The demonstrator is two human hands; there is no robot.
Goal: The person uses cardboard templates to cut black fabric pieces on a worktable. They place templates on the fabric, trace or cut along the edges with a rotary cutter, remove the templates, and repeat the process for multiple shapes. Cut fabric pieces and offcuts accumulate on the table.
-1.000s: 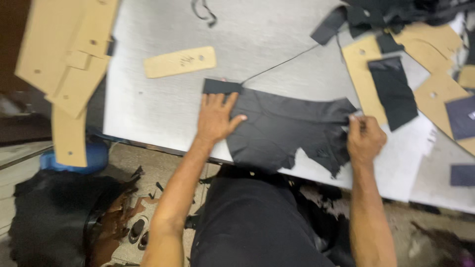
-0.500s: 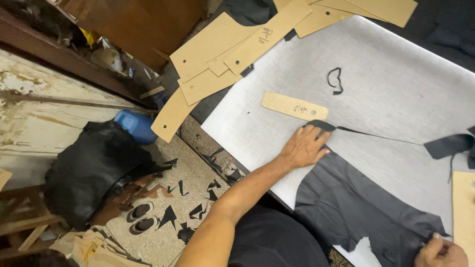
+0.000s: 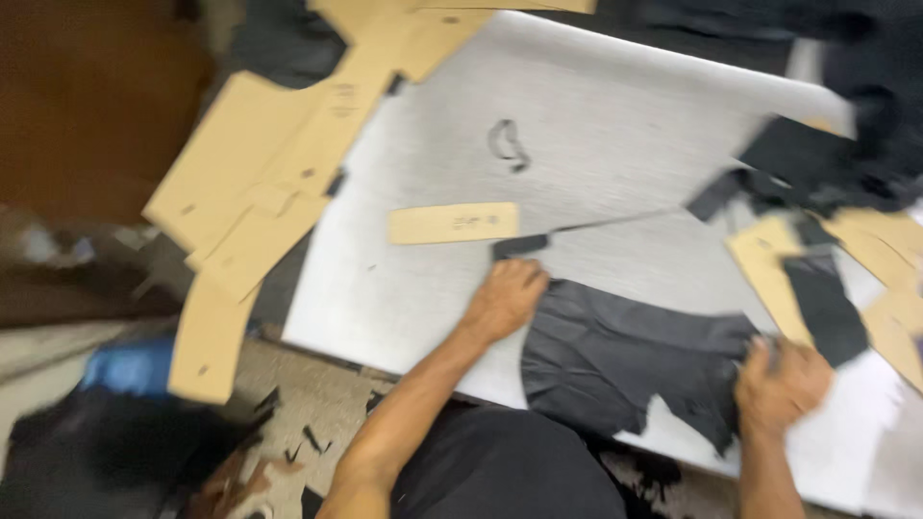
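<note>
Left hand (image 3: 508,300) pressing flat on dark fabric (image 3: 630,360) at near tabletop (image 3: 596,163) edge, right hand (image 3: 781,384) clenched on its corner; best held taut.

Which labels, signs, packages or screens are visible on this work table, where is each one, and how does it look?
No packages, signs or screens show; only marked cardboard pieces.
Small tan cardboard strip: flat on the grey table, just beyond the left hand; long rectangle with faint dark marks, too blurred to make out.
Large tan cardboard pattern pieces: stacked over the table's left edge; irregular shapes, a few small dark marks.
</note>
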